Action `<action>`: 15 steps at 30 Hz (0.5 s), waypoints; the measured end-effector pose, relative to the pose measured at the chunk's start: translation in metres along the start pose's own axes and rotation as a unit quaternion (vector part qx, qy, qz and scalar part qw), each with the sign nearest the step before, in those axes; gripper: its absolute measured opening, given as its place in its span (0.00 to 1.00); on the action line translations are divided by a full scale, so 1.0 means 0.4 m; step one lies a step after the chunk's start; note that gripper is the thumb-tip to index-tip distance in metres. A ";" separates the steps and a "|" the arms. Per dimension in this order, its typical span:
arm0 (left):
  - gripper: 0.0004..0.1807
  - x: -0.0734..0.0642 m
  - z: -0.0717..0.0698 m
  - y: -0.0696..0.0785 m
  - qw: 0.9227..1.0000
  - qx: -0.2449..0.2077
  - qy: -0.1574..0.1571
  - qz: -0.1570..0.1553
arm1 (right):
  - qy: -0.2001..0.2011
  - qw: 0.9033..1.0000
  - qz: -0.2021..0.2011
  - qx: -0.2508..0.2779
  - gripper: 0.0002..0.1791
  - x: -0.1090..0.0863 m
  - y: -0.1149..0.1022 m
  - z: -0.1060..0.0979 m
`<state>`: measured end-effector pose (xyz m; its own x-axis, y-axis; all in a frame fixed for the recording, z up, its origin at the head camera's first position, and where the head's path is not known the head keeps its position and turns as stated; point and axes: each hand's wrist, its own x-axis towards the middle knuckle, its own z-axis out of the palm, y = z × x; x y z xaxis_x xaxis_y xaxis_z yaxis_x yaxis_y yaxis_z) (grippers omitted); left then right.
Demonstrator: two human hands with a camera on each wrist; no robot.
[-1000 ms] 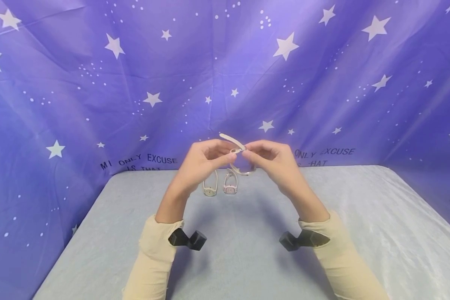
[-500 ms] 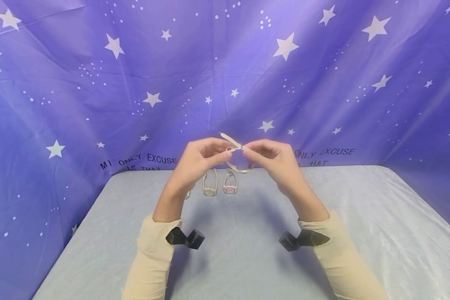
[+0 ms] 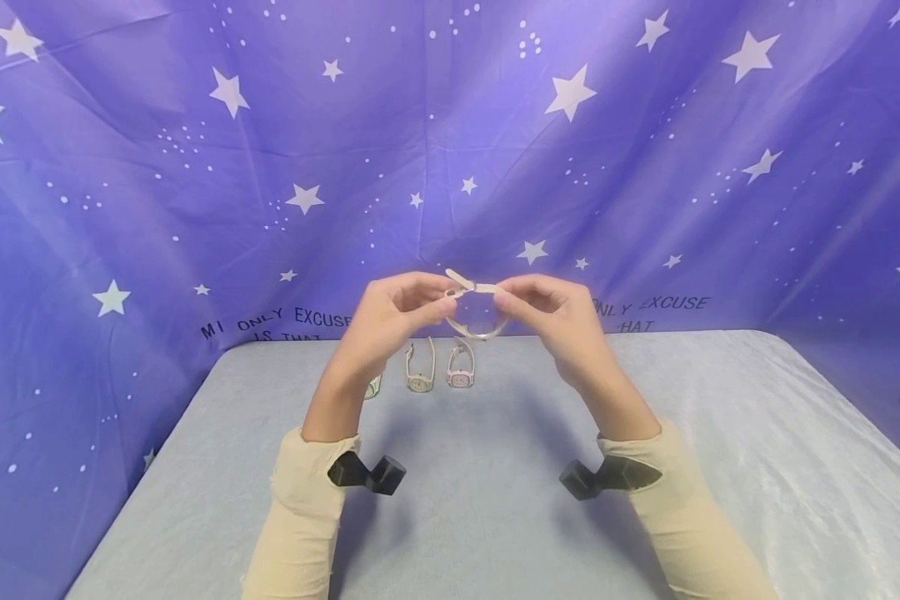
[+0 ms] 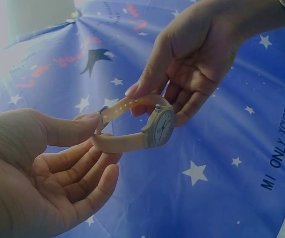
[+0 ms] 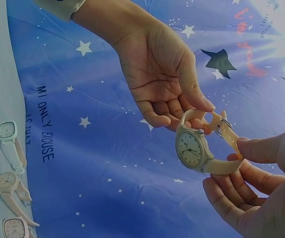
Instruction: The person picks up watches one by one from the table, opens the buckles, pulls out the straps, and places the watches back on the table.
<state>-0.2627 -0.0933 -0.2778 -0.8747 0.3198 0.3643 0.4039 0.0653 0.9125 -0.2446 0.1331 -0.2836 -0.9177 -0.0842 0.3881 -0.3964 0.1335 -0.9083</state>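
Observation:
A cream wristwatch (image 5: 189, 148) is held up above the table, its strap bent into a loop. Thumb and fingers of my left hand (image 3: 393, 321) pinch the buckle end. My right hand (image 3: 558, 325) pinches the strap farther along, by the row of holes seen in the left wrist view. The strap runs through the metal buckle (image 5: 224, 125), and its loose tip (image 3: 457, 277) sticks up to the left. At the bottom of the loop the round dial (image 4: 163, 126) faces away from me.
Behind the hands, a pink-faced watch (image 3: 461, 379) and a beige watch (image 3: 420, 383) lie on the pale blue table (image 3: 465, 517). A green-edged watch (image 3: 372, 387) is partly hidden by my left wrist. A purple star-printed curtain (image 3: 450, 150) hangs behind.
My hands have drawn slightly apart, the left one shifting left. More strap now shows between the buckle and my right hand. The green-edged watch has come into sight beside my left wrist.

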 end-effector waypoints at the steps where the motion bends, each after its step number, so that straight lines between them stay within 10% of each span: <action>1: 0.14 0.000 -0.001 0.001 1.000 -0.001 0.001 0.000 | 0.001 1.000 0.001 -0.001 0.16 0.000 -0.001 -0.001; 15: 0.14 0.000 -0.008 -0.001 1.000 -0.014 0.011 0.004 | 0.017 1.000 0.006 0.022 0.14 0.001 -0.003 -0.007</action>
<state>-0.2638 -0.0963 -0.2777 -0.8770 0.2998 0.3756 0.4040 0.0368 0.9140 -0.2444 0.1356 -0.2819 -0.9231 -0.0484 0.3814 -0.3843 0.0899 -0.9188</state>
